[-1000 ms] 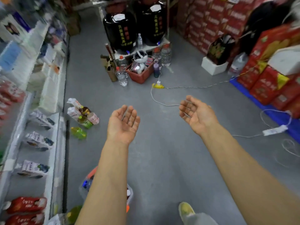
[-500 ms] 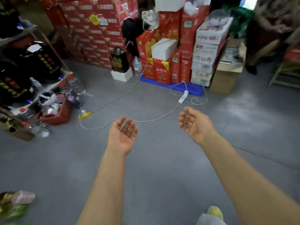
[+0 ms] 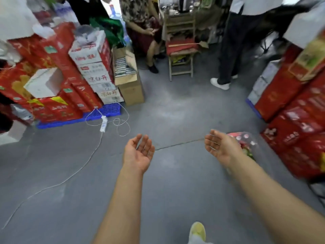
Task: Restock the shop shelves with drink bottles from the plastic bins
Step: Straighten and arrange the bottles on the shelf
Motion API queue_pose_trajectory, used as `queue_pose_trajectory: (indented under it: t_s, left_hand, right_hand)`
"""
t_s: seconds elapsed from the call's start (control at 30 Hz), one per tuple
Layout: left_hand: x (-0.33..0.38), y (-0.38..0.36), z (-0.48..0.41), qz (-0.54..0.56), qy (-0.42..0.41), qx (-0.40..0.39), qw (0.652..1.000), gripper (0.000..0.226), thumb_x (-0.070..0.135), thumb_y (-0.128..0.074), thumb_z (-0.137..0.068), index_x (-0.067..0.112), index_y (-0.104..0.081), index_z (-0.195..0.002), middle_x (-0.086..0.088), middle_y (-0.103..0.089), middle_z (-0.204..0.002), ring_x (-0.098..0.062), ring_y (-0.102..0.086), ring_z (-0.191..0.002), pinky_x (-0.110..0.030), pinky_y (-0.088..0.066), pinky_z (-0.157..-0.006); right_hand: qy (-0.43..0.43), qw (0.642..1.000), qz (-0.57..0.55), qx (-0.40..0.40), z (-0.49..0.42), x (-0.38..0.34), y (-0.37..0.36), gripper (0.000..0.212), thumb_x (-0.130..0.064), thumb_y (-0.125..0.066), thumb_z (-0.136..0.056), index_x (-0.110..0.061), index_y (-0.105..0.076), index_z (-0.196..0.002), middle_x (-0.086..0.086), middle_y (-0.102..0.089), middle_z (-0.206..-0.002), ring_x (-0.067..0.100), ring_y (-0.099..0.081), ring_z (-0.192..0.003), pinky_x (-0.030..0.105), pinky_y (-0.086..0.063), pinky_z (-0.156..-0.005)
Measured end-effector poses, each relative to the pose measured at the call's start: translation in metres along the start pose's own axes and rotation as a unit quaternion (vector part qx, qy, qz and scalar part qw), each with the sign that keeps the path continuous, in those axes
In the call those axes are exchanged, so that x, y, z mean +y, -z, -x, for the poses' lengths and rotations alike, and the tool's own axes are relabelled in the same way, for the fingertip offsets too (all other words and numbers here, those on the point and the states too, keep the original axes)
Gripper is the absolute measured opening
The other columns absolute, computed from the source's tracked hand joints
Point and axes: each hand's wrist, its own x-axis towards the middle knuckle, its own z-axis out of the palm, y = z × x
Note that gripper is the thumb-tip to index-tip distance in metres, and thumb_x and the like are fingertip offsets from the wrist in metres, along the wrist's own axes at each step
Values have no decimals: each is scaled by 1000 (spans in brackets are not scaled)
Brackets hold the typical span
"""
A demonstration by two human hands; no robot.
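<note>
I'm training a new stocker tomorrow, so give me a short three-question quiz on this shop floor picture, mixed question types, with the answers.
1. True or false: the left hand and the right hand are both open and hold nothing.
2. The white plastic power strip lies on the grey floor beside: A) the blue plastic pallet, B) a yellow shoe, C) a white shoe.
3. Fill in: the wooden folding chair carries a ___ cushion.
Key: 1 true; 2 A; 3 red.
</note>
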Motion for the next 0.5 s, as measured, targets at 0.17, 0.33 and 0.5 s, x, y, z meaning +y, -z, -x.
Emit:
queue_pose_trajectory:
  t_s: [0.17, 0.33, 0.5]
  left_hand:
    - [-91, -112, -30, -72, 70, -49, 994, 19, 21, -46, -99, 19, -61, -87, -1, -64, -88, -15, -60, -79, -30, -48, -75]
    - [-167, -186, -55, -141, 138, -74, 978, 19, 21, -45, -101, 16, -62, -92, -3, -64, -93, -16, -60, -81, -31, -48, -74]
    - [-223, -235, -84, -175, 181, -74, 965, 17, 20, -46, -100, 14, -62, -101, -4, -66, -94, -18, -62, -81, -32, -49, -73]
  right_hand:
    - [20, 995, -55, 80, -43, -66, 108, 20, -16, -46, -102, -17, -57, -85, -1, -67, -59, 17, -58, -69, 29, -46, -67]
    - [25, 983, -87, 162, -67, -95, 190, 18, -14, -51, -99, -13, -60, -84, 0, -65, -53, 14, -62, -53, 27, -50, -57]
    - [1, 972, -94, 216, -106, -112, 250, 19, -12, -48, -101, -11, -58, -85, 3, -64, -60, 17, -58, -60, 29, -48, -60]
